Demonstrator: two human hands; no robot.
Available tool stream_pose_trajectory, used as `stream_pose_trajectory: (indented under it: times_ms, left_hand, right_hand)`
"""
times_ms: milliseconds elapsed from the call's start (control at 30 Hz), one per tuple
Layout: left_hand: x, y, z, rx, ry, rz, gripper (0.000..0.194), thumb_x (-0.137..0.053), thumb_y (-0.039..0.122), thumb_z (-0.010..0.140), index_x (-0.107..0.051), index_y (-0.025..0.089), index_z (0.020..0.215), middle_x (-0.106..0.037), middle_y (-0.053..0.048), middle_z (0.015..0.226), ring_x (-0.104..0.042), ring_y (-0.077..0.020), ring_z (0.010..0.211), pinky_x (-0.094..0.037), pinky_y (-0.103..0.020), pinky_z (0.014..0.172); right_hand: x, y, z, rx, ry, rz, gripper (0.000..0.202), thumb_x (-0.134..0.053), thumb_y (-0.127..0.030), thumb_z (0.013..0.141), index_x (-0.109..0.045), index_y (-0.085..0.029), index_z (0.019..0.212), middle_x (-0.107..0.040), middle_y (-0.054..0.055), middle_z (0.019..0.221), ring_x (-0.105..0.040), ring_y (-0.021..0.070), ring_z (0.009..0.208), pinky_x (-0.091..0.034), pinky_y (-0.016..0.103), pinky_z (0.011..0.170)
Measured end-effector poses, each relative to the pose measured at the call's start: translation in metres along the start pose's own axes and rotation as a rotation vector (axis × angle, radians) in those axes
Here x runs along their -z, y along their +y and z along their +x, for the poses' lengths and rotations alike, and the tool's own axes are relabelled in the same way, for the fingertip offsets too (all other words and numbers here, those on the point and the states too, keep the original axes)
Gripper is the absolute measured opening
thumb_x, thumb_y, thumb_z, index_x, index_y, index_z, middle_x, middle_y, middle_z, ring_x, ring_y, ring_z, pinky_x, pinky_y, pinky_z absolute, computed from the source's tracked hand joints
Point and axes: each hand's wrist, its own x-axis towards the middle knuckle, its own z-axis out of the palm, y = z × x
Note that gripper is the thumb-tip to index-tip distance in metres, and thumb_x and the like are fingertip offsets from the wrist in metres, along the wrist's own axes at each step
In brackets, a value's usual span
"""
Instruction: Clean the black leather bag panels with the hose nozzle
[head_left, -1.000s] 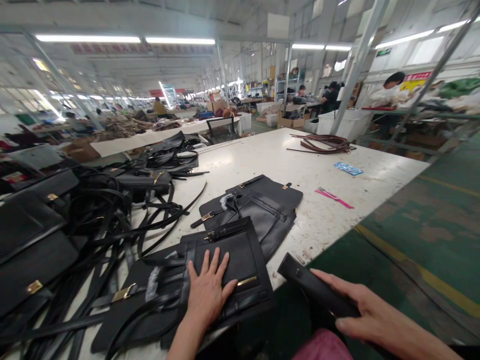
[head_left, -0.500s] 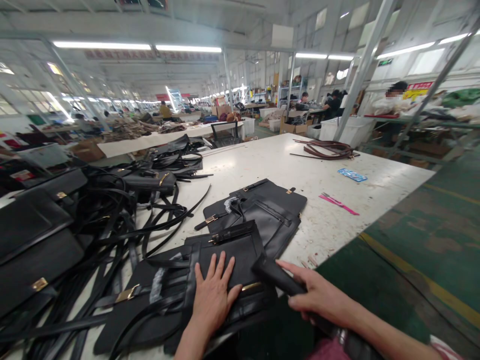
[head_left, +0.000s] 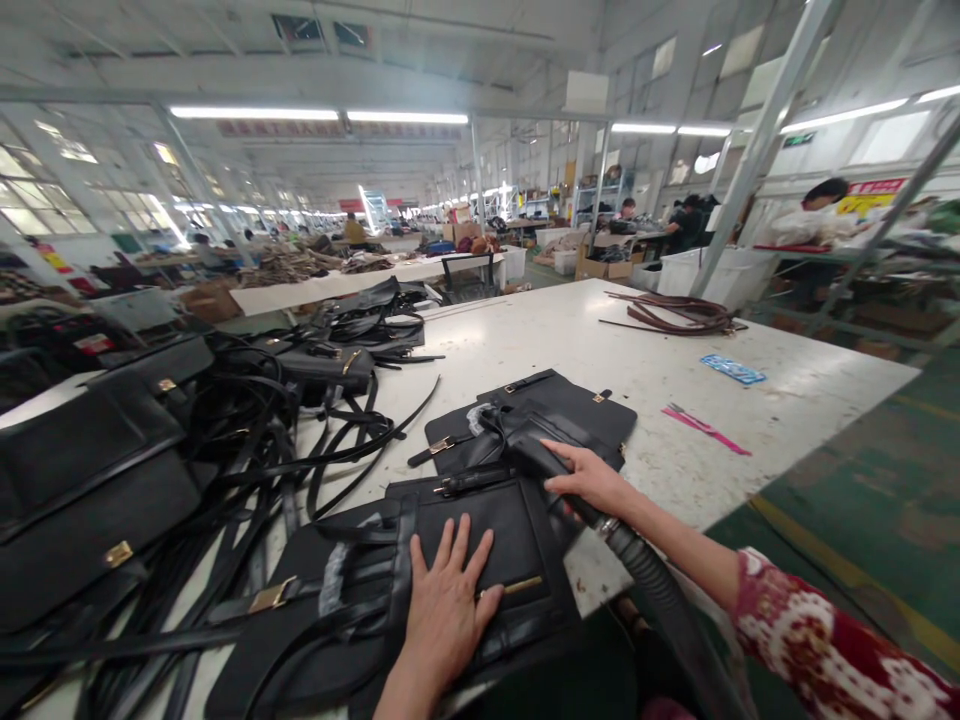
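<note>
We are seeing black on the nearest bag (head_left: 517, 535) and the hose (head_left: 655, 580) — gold is brightening the bag's zip (head_left: 523, 585) and buckle (head_left: 270, 595). Our sleeve (head_left: 832, 630) is showing white figures on deep red. On the off-white, dark-flecked bench (head_left: 525, 330) we are noticing brown straps (head_left: 679, 313), a pink tool (head_left: 709, 431) and a blue-and-white packet (head_left: 733, 369).

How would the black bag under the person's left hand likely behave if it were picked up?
The black bag would probably bend rather than crumple, as its panels lie flat with fairly crisp edges beneath the left hand. Its thin, curving strap would likely flop. Rolling seems unlikely, since it lies flat on the table.
</note>
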Motion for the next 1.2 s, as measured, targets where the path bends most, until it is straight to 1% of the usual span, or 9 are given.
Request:
stream_pose_trajectory:
  times_ms: [133, 267, 433, 600, 700, 767, 967, 1067, 1200]
  left_hand:
    - [0.000, -0.002, -0.002, -0.008, 0.004, -0.020, 0.060, -0.038, 0.049, 0.078, -0.013, 0.039, 0.131, -0.020, -0.004, 0.142, -0.015, -0.0278, 0.129, 0.000, -0.062, 0.098]
    - [0.002, -0.003, -0.004, -0.025, -0.024, -0.040, 0.061, -0.040, 0.049, 0.077, -0.013, 0.040, 0.131, -0.020, -0.003, 0.142, -0.015, -0.0280, 0.129, -0.002, -0.061, 0.098]
    - [0.006, -0.003, -0.005, -0.038, -0.059, -0.052, 0.060, -0.041, 0.049, 0.077, -0.015, 0.040, 0.131, -0.019, -0.003, 0.143, -0.015, -0.0288, 0.129, -0.004, -0.061, 0.098]
    - [0.007, -0.003, -0.005, -0.048, -0.058, -0.061, 0.059, -0.041, 0.047, 0.078, -0.014, 0.041, 0.131, -0.018, -0.002, 0.143, -0.015, -0.0285, 0.129, -0.004, -0.062, 0.098]
    - [0.006, -0.004, -0.007, -0.061, -0.055, -0.074, 0.062, -0.043, 0.045, 0.077, -0.013, 0.041, 0.131, -0.017, -0.002, 0.143, -0.014, -0.0286, 0.129, -0.003, -0.062, 0.098]
    - [0.006, -0.005, -0.009, -0.078, -0.066, -0.098, 0.063, -0.045, 0.045, 0.076, -0.013, 0.041, 0.131, -0.016, -0.002, 0.143, -0.013, -0.0287, 0.130, -0.003, -0.063, 0.098]
    - [0.010, 0.001, -0.027, -0.159, -0.110, -0.191, 0.069, -0.047, 0.047, 0.074, -0.008, 0.042, 0.131, -0.012, -0.002, 0.144, -0.011, -0.0303, 0.130, -0.004, -0.065, 0.097]
    - [0.005, 0.006, -0.036, -0.234, -0.123, -0.251, 0.069, -0.043, 0.053, 0.075, -0.006, 0.041, 0.131, -0.011, -0.004, 0.143, -0.012, -0.0322, 0.129, -0.008, -0.068, 0.095]
    - [-0.009, 0.009, -0.042, -0.293, -0.085, -0.287, 0.067, -0.035, 0.060, 0.075, -0.005, 0.039, 0.132, -0.011, -0.006, 0.143, -0.017, -0.0355, 0.127, -0.010, -0.071, 0.091]
  right_hand:
    - [0.028, -0.009, -0.022, 0.019, 0.055, -0.007, 0.074, -0.056, -0.019, 0.071, -0.020, -0.022, 0.136, -0.055, -0.004, 0.059, -0.053, 0.0110, 0.040, -0.043, 0.019, 0.036]
    - [0.042, -0.006, -0.044, -0.033, -0.062, -0.024, 0.072, -0.058, -0.017, 0.066, -0.029, -0.022, 0.132, -0.058, -0.003, 0.065, -0.055, 0.0123, 0.041, -0.043, 0.019, 0.034]
    - [0.028, 0.006, -0.028, -0.070, -0.177, -0.025, 0.074, -0.058, -0.013, 0.063, -0.032, -0.022, 0.131, -0.060, -0.003, 0.069, -0.054, 0.0105, 0.040, -0.043, 0.018, 0.034]
    - [0.016, 0.001, 0.000, 0.017, -0.098, 0.028, 0.073, -0.059, -0.017, 0.066, -0.029, -0.021, 0.132, -0.058, -0.004, 0.066, -0.053, 0.0106, 0.042, -0.043, 0.019, 0.036]
    - [0.024, -0.007, -0.010, 0.066, 0.001, 0.035, 0.075, -0.058, -0.018, 0.069, -0.021, -0.024, 0.135, -0.057, -0.004, 0.067, -0.053, 0.0100, 0.044, -0.044, 0.018, 0.039]
    - [0.031, -0.010, -0.026, 0.063, 0.016, 0.022, 0.075, -0.058, -0.017, 0.069, -0.024, -0.023, 0.135, -0.057, -0.003, 0.067, -0.053, 0.0103, 0.044, -0.043, 0.018, 0.038]
    - [0.023, 0.012, -0.071, -0.096, -0.189, 0.000, 0.075, -0.053, -0.011, 0.066, -0.025, -0.024, 0.134, -0.060, -0.003, 0.076, -0.053, 0.0082, 0.042, -0.040, 0.016, 0.035]
    - [0.009, 0.009, -0.071, -0.087, -0.204, 0.002, 0.075, -0.052, -0.011, 0.067, -0.023, -0.024, 0.135, -0.061, -0.002, 0.081, -0.052, 0.0073, 0.042, -0.040, 0.015, 0.036]
    - [-0.012, -0.029, -0.051, -0.028, -0.292, 0.002, 0.075, -0.054, -0.011, 0.068, -0.023, -0.026, 0.135, -0.062, 0.000, 0.086, -0.054, 0.0080, 0.045, -0.043, 0.016, 0.039]
